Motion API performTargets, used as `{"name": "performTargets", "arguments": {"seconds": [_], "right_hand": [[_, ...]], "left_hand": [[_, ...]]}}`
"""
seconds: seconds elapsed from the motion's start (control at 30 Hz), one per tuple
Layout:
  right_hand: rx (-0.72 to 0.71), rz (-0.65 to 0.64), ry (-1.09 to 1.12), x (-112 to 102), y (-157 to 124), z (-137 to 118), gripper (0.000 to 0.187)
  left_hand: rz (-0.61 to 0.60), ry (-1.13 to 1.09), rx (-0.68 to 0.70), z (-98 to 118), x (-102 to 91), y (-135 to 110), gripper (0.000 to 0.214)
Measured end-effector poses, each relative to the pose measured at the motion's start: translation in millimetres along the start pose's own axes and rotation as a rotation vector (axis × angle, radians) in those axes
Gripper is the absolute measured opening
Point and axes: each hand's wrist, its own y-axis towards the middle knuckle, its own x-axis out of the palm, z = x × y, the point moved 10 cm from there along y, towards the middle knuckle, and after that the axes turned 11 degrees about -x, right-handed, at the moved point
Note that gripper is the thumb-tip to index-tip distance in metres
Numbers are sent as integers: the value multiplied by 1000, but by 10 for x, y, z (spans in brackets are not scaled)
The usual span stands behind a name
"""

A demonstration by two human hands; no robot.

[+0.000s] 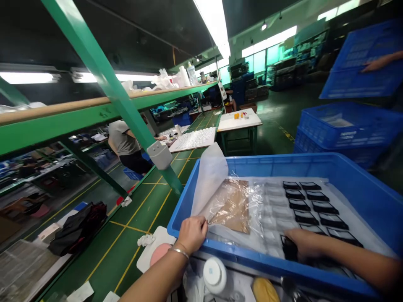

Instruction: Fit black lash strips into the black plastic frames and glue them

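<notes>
head view looks down into a blue plastic crate (252, 262) resting on a green workbench (132, 228). the left hand (191, 235) is at the crate's near rim, thumb and fingers pinched together on the edge of a clear plastic film (258, 218). a milky translucent sheet (209, 180) stands folded up beyond it, and a tan paper (229, 207) lies under the film. the right hand (307, 245) is inside the crate on a black rectangular piece (289, 248), near rows of similar black pieces (315, 205); whether its fingers clamp the piece cannot be told. a white bottle (214, 274) stands just outside the near rim. to the right, stacked blue crates (343, 130) sit below another person's hand (376, 63), which holds up a raised blue crate (362, 63). a co-worker in a grey shirt (124, 138) stands farther along the bench.
</notes>
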Motion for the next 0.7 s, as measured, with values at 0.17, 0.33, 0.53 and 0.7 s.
{"name": "performTargets", "arguments": {"seconds": [0.17,0.33,0.53,0.7], "right_hand": [[-89,-233,123,79,94,122,29],[-95,-305,200,31,223,473,51],[-183,-589,185,474,97,307,49],[-214,-672,113,693,92,218,59]], "left_hand": [[-76,24,6,-1,106,-24,36],[-101,44,35,-53,267,96,38],[-95,77,46,-91,291,89,37],[-100,94,46,-92,304,92,37]]}}
